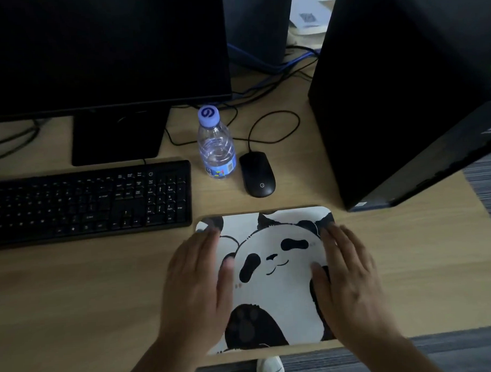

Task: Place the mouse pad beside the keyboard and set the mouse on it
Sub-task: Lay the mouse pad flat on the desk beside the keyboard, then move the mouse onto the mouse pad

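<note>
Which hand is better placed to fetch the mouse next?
Right, probably. The right hand lies flat on the mouse pad almost below the mouse; the left hand is nearer the keyboard.

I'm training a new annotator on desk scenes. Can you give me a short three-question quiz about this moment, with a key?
1. True or false: the mouse already sits on the mouse pad.
2. Multiple choice: what stands between the keyboard and the mouse? A) a mug B) a water bottle C) a stapler
3. Fill in: the left hand and the right hand both rest flat on the ____.

Key: 1 false, it lies on the desk beyond the pad's far edge; 2 B; 3 mouse pad.
</note>
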Demonstrator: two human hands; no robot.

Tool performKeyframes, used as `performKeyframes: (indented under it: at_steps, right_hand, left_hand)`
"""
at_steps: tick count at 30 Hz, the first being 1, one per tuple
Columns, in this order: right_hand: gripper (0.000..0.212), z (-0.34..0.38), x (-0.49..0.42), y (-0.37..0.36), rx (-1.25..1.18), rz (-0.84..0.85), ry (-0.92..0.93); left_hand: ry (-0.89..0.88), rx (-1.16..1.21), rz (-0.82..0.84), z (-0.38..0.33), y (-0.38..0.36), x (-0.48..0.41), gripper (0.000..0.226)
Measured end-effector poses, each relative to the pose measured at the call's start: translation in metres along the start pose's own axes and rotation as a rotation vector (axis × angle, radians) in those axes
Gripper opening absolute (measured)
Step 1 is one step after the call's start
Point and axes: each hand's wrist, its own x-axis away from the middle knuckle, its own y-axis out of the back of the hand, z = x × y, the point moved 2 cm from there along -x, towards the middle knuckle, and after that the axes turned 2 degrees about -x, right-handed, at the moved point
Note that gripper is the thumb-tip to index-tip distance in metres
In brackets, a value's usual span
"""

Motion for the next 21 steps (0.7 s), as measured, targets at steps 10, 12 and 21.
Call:
performKeyframes:
  at_steps: [10,12,21]
  right_hand:
    - [0.083,0.054,-0.124,-0.032,-0.29,0.117,-0.063]
    - [0.075,0.052,-0.127,-0.038,-0.338,0.107,-0.068]
    - [0.056,0.056,-0.101,-0.025,-0.464,0.005,-0.01]
  left_hand:
    - [0.103,0.414,-0.05,-0.041,-0.029,-0.1,0.046]
    - [0.103,0.415,-0.018,-0.037,-0.032,-0.102,0.049]
    - [0.154,0.605,0.065,-0.045,-0.025,-0.073,0.056]
